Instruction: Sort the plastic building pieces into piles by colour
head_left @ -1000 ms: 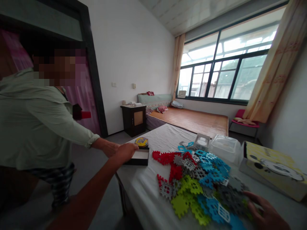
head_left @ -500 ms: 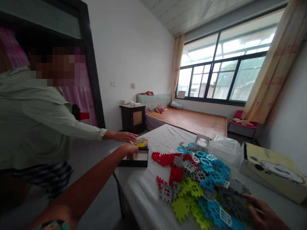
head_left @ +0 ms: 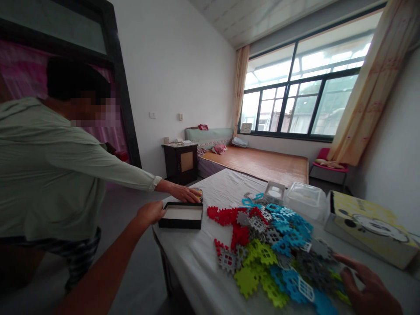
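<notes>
My left hand reaches out to the near left end of a shallow black box with a white inside, at the table's left edge; its fingers look curled, and whether they touch the box I cannot tell. My right hand lies at the lower right with fingers spread on a heap of coloured plastic interlocking tiles. Another person's hand covers a round yellow tin just behind the box.
The table has a white cloth. A clear plastic tub, a small clear box and a yellow cartoon-print carton stand behind the tiles. The other person in a pale green shirt stands left. A bed and a dark nightstand lie beyond.
My left hand has drawn back from the top of the black box to its near end. The other person's hand has moved onto the round tin. My right hand has spread its fingers.
</notes>
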Demonstrator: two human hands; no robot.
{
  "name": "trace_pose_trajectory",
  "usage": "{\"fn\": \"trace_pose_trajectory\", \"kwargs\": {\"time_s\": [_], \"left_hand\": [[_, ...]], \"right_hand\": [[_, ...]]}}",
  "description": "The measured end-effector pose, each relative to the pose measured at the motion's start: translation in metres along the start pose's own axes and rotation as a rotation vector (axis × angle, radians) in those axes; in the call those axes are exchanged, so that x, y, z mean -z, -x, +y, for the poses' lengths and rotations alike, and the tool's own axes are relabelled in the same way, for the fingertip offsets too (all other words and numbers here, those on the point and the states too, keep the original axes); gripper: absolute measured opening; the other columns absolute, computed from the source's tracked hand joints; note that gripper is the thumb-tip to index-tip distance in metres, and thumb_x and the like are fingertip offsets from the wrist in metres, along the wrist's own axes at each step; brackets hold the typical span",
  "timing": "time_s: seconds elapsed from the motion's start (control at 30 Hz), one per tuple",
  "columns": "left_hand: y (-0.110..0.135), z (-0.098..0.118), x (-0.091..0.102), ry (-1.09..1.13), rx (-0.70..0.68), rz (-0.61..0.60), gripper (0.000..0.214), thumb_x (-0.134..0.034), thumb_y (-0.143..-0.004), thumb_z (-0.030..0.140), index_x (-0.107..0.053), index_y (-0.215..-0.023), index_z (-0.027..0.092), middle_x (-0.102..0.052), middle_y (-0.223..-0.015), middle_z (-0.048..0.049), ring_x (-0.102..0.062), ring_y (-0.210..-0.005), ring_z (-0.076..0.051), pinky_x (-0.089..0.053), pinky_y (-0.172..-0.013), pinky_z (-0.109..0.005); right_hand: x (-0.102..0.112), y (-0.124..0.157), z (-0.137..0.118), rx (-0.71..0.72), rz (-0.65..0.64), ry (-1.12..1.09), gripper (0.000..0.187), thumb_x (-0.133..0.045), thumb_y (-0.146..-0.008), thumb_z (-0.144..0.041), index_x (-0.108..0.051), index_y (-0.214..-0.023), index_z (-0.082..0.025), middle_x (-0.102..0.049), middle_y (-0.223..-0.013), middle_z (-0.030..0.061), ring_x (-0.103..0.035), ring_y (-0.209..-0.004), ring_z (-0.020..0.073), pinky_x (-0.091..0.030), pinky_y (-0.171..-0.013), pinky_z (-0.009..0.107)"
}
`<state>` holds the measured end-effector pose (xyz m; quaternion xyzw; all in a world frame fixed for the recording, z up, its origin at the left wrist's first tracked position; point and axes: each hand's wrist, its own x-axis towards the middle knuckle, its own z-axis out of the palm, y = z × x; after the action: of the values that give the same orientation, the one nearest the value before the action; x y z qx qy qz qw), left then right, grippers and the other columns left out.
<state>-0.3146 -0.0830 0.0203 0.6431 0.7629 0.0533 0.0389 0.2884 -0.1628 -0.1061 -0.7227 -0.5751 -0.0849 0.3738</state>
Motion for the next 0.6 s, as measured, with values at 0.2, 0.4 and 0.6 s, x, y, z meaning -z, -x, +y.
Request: {"fn": "trace_pose_trajectory", "kwargs": {"time_s": [0.2,0.4,0.6], "left_hand": [[0.003,0.007,0.001,-0.012,-0.066,-0.002,0.019,-0.045,-0.079,0.025,-0.060,-0.074,0.015,-0.063,-0.058,0.0013,-0.062,-0.058,-0.017,-0.040,-0.057,-0.021],[0.032,0.048,0.004,-0.027,-0.247,0.315,0.029,-0.040,-0.084,0.029,-0.060,-0.104,0.021,-0.070,-0.091,-0.0058,-0.064,-0.081,-0.020,-0.042,-0.069,-0.024],[0.041,0.117,-0.007,0.152,-0.364,0.482,0.050,-0.039,-0.086,0.025,-0.037,-0.135,0.017,-0.064,-0.114,-0.0093,-0.064,-0.093,-0.020,-0.046,-0.082,-0.029]], "right_hand": [[0.006,0.001,-0.010,0.071,0.096,0.030,0.038,-0.039,-0.078,-0.041,-0.062,-0.103,-0.025,-0.066,-0.097,0.0081,-0.062,-0.089,0.0290,-0.050,-0.068,0.040],[0.009,0.002,-0.029,0.204,0.181,0.046,0.038,-0.038,-0.081,-0.039,-0.060,-0.107,-0.022,-0.064,-0.100,0.0100,-0.059,-0.094,0.0294,-0.047,-0.078,0.044],[0.017,0.005,-0.093,0.441,0.151,-0.193,0.029,-0.046,-0.083,-0.037,-0.058,-0.106,-0.024,-0.062,-0.107,0.0072,-0.056,-0.102,0.0247,-0.042,-0.093,0.044]]}}
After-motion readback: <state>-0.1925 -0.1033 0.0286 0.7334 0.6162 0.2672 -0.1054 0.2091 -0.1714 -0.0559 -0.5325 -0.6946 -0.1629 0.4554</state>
